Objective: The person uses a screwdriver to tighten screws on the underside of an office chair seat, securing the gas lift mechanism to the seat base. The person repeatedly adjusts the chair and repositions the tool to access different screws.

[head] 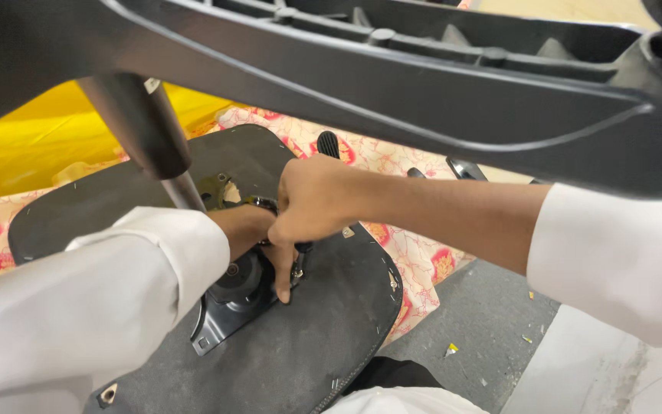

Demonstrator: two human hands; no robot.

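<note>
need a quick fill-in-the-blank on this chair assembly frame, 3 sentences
1. Both hands work at the black metal mechanism plate on the ____ of the upturned seat.
2. The sleeves on both arms are ____ in colour.
3. The gas cylinder rises from the plate toward the black plastic ____ overhead.

Missing words: underside; white; chair base

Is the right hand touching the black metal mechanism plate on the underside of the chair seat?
Touching. The head view shows the right hand curled over the plate, one fingertip pressed down onto the black metal mechanism plate bolted to the seat underside.
</note>
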